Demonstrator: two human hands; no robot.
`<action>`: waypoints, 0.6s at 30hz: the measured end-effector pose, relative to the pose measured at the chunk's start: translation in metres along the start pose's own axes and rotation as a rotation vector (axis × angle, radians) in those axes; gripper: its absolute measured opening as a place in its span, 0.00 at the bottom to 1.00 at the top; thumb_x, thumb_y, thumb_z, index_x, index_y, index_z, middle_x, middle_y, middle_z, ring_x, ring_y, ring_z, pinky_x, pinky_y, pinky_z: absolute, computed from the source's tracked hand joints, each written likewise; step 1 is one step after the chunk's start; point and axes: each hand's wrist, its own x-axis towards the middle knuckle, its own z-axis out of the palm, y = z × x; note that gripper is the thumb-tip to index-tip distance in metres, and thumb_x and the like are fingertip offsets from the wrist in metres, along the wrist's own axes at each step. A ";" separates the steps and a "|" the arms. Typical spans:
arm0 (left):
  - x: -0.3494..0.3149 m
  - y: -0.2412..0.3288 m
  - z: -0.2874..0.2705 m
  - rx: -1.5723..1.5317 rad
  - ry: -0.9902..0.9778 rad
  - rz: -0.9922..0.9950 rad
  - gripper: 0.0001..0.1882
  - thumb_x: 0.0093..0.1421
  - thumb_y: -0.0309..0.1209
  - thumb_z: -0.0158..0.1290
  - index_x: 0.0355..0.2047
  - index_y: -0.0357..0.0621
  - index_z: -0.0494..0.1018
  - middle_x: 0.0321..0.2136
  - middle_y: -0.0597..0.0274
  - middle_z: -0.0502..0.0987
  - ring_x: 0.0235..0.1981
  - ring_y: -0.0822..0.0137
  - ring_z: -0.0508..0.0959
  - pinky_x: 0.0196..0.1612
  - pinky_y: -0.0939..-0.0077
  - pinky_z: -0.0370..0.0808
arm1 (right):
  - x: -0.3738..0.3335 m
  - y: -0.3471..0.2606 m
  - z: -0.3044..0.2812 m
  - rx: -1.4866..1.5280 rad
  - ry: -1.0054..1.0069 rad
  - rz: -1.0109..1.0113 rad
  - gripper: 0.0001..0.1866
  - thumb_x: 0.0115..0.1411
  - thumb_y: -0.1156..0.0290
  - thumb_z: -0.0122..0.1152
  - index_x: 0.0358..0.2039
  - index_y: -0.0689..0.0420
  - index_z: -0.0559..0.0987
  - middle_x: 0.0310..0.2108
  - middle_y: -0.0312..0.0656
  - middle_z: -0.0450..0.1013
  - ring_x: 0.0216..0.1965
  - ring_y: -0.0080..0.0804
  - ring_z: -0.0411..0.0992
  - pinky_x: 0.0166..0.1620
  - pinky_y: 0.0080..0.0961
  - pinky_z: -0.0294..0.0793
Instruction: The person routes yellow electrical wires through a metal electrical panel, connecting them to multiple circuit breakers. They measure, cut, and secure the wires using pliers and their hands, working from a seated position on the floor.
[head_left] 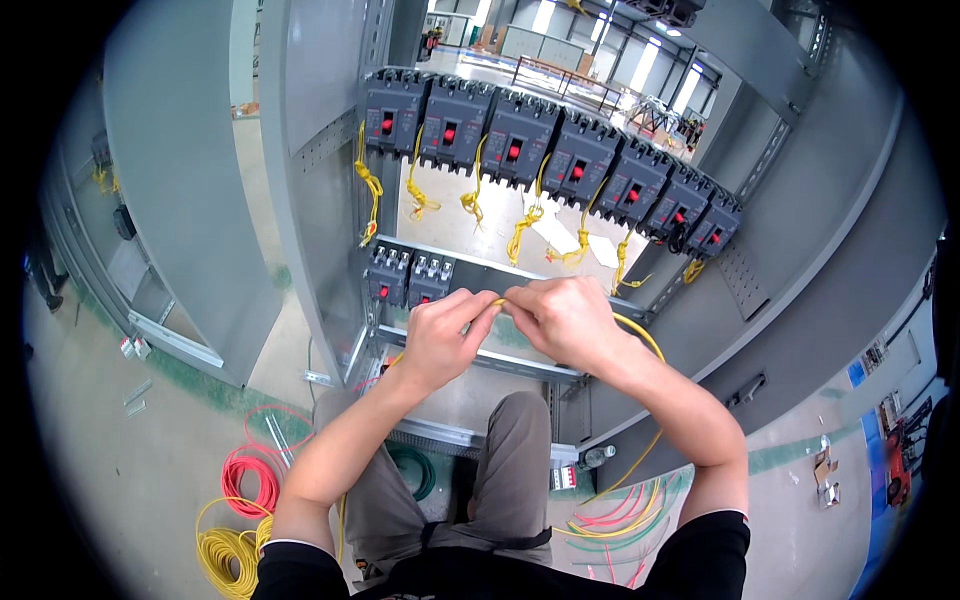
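Note:
A yellow wire (641, 332) is pinched between the fingertips of both my hands in front of the open grey cabinet. My left hand (445, 338) grips it from the left, fingers curled in. Close beside it, my right hand (566, 322) grips the same wire, which loops out past my right wrist and down toward the floor. Above my hands runs a slanting row of dark grey circuit breakers (522, 138) with red toggles. Knotted yellow wires (524, 232) hang from them. Two more breakers (388, 276) sit lower, left of my left hand.
Coils of red wire (240, 483) and yellow wire (215, 545) lie on the floor at left, with a green coil (425, 478) by my legs. Cut wires (625, 535) and a bottle (598, 456) lie at right. Cabinet panels (180, 180) stand on both sides.

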 end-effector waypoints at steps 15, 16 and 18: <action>0.121 -0.034 0.035 -0.350 0.417 -0.393 0.15 0.63 0.28 0.51 0.46 0.30 0.74 0.21 0.60 0.75 0.22 0.76 0.71 0.27 0.78 0.69 | 0.235 0.070 -0.208 -1.016 0.036 -0.021 0.07 0.55 0.67 0.59 0.28 0.53 0.83 0.26 0.43 0.79 0.29 0.42 0.78 0.34 0.35 0.76; 0.130 -0.032 0.034 -0.307 0.432 -0.355 0.15 0.63 0.28 0.51 0.45 0.30 0.75 0.21 0.60 0.76 0.22 0.76 0.71 0.27 0.78 0.69 | 0.254 0.063 -0.206 -1.075 0.038 -0.056 0.07 0.54 0.67 0.59 0.29 0.53 0.83 0.26 0.43 0.79 0.29 0.42 0.78 0.34 0.35 0.76; 0.149 -0.041 0.026 -0.271 0.475 -0.313 0.14 0.63 0.29 0.51 0.44 0.30 0.75 0.21 0.59 0.77 0.21 0.75 0.72 0.26 0.77 0.69 | 0.287 0.062 -0.210 -1.133 0.064 -0.119 0.06 0.52 0.68 0.60 0.28 0.53 0.83 0.26 0.43 0.79 0.30 0.42 0.78 0.34 0.35 0.76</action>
